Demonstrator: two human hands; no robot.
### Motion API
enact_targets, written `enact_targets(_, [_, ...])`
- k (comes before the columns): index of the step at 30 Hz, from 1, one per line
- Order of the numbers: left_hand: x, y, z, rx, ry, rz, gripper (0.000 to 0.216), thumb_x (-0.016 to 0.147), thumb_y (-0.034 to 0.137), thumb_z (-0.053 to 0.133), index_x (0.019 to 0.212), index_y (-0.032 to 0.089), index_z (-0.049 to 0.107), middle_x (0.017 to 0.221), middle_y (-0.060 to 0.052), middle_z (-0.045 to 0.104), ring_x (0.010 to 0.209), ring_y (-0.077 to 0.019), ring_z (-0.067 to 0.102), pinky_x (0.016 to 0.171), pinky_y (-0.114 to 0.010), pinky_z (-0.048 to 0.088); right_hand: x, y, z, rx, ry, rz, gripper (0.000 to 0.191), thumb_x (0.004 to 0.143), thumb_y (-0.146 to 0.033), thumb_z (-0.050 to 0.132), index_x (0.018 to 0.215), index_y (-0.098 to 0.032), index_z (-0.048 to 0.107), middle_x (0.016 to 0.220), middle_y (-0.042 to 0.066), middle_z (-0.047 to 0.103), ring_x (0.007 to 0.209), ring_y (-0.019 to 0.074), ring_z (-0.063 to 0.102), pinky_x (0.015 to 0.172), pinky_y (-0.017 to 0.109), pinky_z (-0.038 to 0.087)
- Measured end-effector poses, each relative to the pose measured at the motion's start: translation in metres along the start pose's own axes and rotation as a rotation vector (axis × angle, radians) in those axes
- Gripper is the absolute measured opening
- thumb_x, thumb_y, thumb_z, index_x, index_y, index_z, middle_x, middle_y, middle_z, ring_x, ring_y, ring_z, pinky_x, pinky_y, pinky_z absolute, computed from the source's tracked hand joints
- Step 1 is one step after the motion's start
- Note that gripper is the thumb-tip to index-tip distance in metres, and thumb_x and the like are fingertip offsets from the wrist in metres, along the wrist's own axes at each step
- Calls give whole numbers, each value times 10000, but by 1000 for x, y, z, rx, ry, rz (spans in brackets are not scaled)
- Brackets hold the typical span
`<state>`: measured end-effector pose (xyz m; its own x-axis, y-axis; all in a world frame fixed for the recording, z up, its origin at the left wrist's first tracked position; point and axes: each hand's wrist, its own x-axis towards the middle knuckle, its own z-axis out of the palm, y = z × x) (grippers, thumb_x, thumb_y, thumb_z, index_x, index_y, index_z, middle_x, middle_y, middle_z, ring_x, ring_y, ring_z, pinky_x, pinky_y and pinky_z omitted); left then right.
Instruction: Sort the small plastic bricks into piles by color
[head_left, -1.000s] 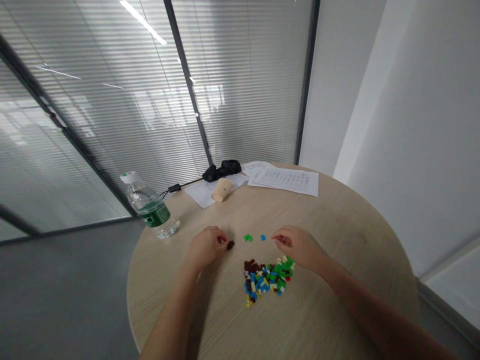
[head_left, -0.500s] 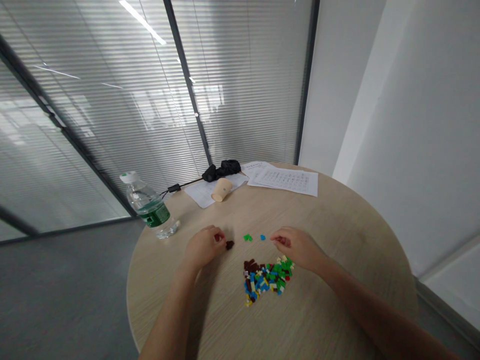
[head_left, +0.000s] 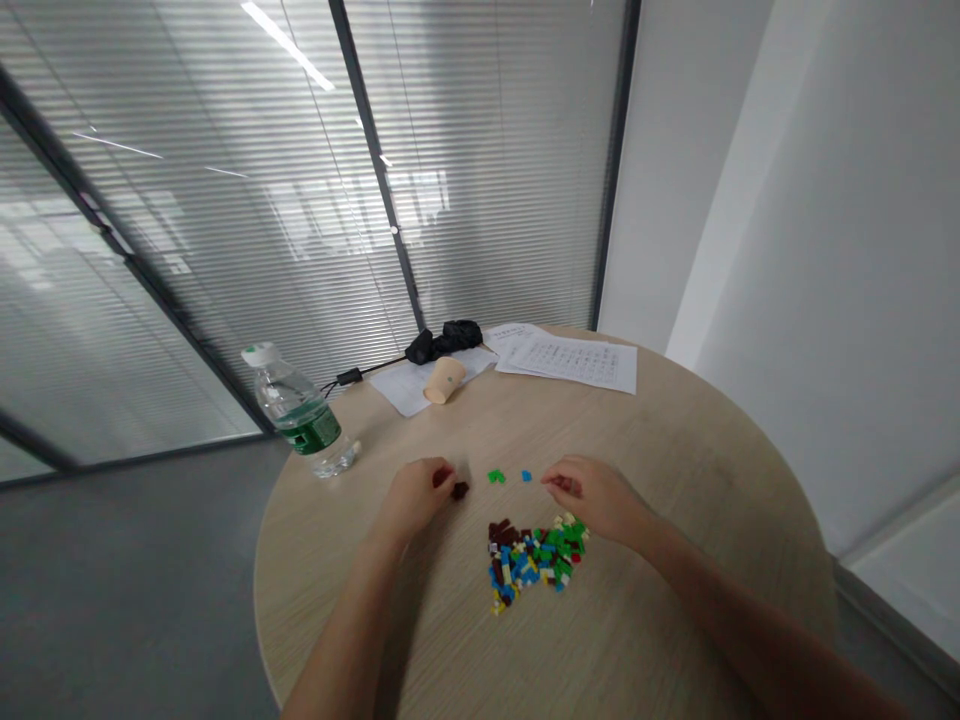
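My left hand (head_left: 421, 495) rests low over the table, its curled fingertips beside a small group of dark brown bricks (head_left: 460, 490). Whether a piece sits between those fingers is hidden. My right hand (head_left: 589, 490) has thumb and fingers pinched together, just right of a few small blue bricks (head_left: 526, 476); anything in that pinch is too small to name. Between the hands also lie some green bricks (head_left: 496, 477). Closer to me is a loose pile of mixed toy bricks (head_left: 536, 560) in brown, blue, green, yellow, white and red.
On the round wooden table (head_left: 675, 620), a water bottle (head_left: 304, 415) stands at the left edge. Farther back are a paper cup (head_left: 444, 381) on its side, a black folded bundle (head_left: 446, 340) with a cord, and printed sheets (head_left: 574, 361). Glass with blinds rises behind.
My left hand has shifted slightly right and its fingers have drawn in near the brown bricks. The right hand keeps almost the same place and pinch.
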<state>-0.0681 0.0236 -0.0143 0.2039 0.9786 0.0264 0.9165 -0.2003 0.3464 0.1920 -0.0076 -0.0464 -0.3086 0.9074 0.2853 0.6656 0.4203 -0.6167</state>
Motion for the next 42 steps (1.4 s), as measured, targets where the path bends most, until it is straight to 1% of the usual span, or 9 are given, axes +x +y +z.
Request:
enact_targets(5, [0, 0, 0, -108, 60, 150, 180, 792, 225, 491, 824, 157, 654, 843, -56, 650, 707, -151, 571, 659, -237, 413, -1, -2, -1, 9, -12, -27, 160, 795, -172, 542, 866, -171, 686, 830, 51, 682, 733, 147, 596, 666, 236, 440])
enact_targets(7, [-3, 5, 0, -168, -6, 244, 181, 782, 220, 500, 831, 155, 662, 823, -42, 642, 684, -136, 556, 642, -221, 410, -1, -3, -1, 11, -15, -24, 157, 794, -173, 546, 867, -173, 686, 836, 51, 682, 736, 147, 597, 668, 236, 441])
enact_targets(9, [-6, 10, 1, -196, -134, 307, 191, 769, 209, 506, 811, 152, 682, 758, -22, 634, 653, -124, 538, 618, -209, 395, -1, -3, -2, 12, -11, -19, 156, 795, -176, 548, 865, -174, 687, 837, 51, 684, 732, 146, 597, 661, 236, 441])
enact_targets(12, [-10, 17, 3, -187, -311, 335, 211, 754, 218, 524, 815, 153, 715, 663, -1, 609, 604, -114, 507, 572, -201, 365, -1, -3, -1, 16, -4, -23, 156, 797, -173, 544, 855, -171, 689, 829, 51, 684, 731, 146, 595, 656, 233, 441])
enact_targets(16, [-10, 18, 8, -216, -375, 353, 261, 709, 182, 559, 911, 164, 724, 690, 1, 631, 607, -109, 510, 563, -189, 361, -1, -1, 0, 14, -13, -30, 147, 792, -182, 558, 856, -176, 690, 820, 47, 680, 726, 144, 594, 653, 229, 440])
enact_targets(20, [-8, 15, 12, -276, -419, 397, 279, 720, 147, 531, 910, 168, 734, 767, -20, 681, 659, -117, 558, 600, -187, 389, -1, -1, 0, -1, -21, -35, 149, 799, -192, 553, 856, -173, 690, 813, 51, 678, 718, 142, 594, 651, 229, 437])
enact_targets(28, [-9, 16, 12, -243, -401, 436, 316, 700, 94, 490, 881, 165, 740, 747, -16, 676, 652, -111, 556, 612, -187, 394, -1, -2, 0, -12, -23, -21, 149, 799, -193, 556, 856, -171, 692, 819, 51, 682, 723, 146, 594, 654, 233, 432])
enact_targets(36, [-10, 19, 11, -177, -383, 352, 190, 680, 150, 528, 761, 144, 700, 652, 10, 594, 589, -98, 492, 567, -190, 354, -1, -3, -1, -8, -18, -41, 143, 801, -187, 555, 847, -173, 690, 806, 45, 675, 725, 144, 592, 651, 230, 433])
enact_targets(42, [-8, 20, 7, -166, -329, 302, 155, 726, 200, 510, 763, 143, 649, 696, -3, 583, 636, -115, 496, 592, -205, 361, -1, -4, -2, 4, -9, -65, 145, 802, -163, 550, 848, -175, 687, 810, 47, 671, 728, 139, 592, 659, 228, 443])
